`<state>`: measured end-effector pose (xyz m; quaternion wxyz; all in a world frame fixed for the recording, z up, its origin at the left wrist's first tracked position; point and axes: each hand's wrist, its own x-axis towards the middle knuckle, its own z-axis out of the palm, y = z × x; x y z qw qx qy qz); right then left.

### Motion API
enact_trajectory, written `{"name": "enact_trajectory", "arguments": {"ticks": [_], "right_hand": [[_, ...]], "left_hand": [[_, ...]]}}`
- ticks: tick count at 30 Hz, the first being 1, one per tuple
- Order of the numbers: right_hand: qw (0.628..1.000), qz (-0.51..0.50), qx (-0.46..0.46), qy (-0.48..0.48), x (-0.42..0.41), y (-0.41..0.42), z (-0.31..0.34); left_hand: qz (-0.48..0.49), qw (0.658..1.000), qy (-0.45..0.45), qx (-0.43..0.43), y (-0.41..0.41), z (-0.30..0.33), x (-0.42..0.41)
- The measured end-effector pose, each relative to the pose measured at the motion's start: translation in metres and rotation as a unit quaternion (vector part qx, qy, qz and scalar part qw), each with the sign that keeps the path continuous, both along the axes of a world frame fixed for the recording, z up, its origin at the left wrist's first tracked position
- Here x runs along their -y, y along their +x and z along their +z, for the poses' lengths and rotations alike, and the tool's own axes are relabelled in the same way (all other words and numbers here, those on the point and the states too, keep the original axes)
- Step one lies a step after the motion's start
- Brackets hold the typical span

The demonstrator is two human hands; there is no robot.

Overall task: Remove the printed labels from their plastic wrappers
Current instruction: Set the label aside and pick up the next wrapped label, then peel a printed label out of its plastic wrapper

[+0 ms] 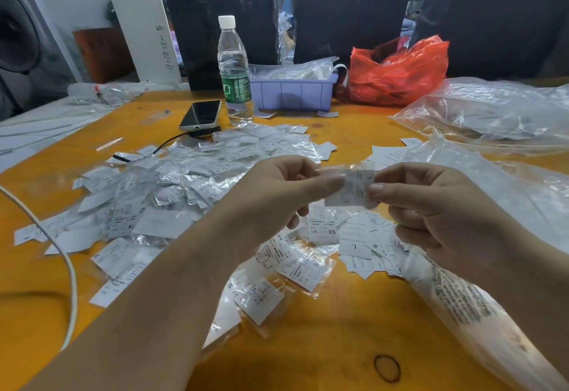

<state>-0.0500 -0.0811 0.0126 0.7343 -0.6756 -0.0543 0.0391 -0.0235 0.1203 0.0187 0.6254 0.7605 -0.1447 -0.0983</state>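
While both hands hover above the orange table (323, 329), a wrapped label (351, 189) is held between them at mid-frame: the left hand (277, 193) pinches its clear wrapper edge from nine o'clock, and the right hand (431, 215) pinches the printed paper from three o'clock with thumb and forefinger. Its print is too small to read. Just below, at six o'clock, loose labels (354, 236) lie on the table showing "XS", "L", "M" and "S". A heap of wrapped labels (172, 187) spreads from nine to twelve o'clock, some reading "XL" and "XS". Clear plastic bags (498, 113) crowd the two to four o'clock side. Farther off at twelve o'clock stand a water bottle (234, 67) with a green label, a phone (201, 115), a lilac tray (292, 92) and a red bag (397, 73). Bare table shows at six o'clock, near its front edge.
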Motion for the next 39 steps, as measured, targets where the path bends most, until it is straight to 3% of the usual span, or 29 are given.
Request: {"name": "enact_trajectory", "arguments": {"ticks": [4, 8, 14, 17, 19, 21, 23, 26, 32, 39], "right_hand": [[0.999, -0.027, 0.003, -0.042, 0.0, 0.001, -0.002], [0.992, -0.017, 0.026, -0.122, -0.004, -0.001, -0.007], [0.949, -0.02, 0.11, -0.294, -0.003, -0.002, -0.013], [0.921, -0.021, 0.107, -0.374, -0.004, -0.001, -0.017], [0.911, -0.021, 0.103, -0.399, -0.005, -0.001, -0.017], [0.908, -0.018, 0.102, -0.406, -0.004, 0.0, -0.017], [0.906, -0.012, 0.097, -0.412, -0.003, 0.0, -0.017], [0.901, 0.003, 0.087, -0.425, -0.002, 0.001, -0.018], [0.891, 0.02, 0.091, -0.445, -0.001, 0.001, -0.02], [0.88, 0.038, 0.105, -0.461, 0.0, 0.001, -0.021]], "left_hand": [[-0.031, 0.999, 0.007, -0.018, 0.003, 0.009, -0.012], [-0.087, 0.986, 0.143, -0.001, 0.0, 0.006, -0.01], [0.046, 0.931, 0.356, 0.068, 0.005, 0.0, -0.02], [0.103, 0.884, 0.416, 0.184, 0.003, -0.009, -0.015], [0.023, 0.894, 0.412, 0.174, -0.002, -0.014, -0.008], [-0.085, 0.866, 0.477, 0.122, -0.002, -0.022, -0.004], [-0.131, 0.838, 0.523, 0.079, 0.004, -0.029, -0.009], [-0.132, 0.844, 0.517, 0.06, 0.017, -0.035, -0.016], [-0.097, 0.849, 0.501, 0.137, 0.036, -0.043, -0.017], [-0.032, 0.884, 0.436, 0.163, 0.046, -0.043, -0.031]]}}
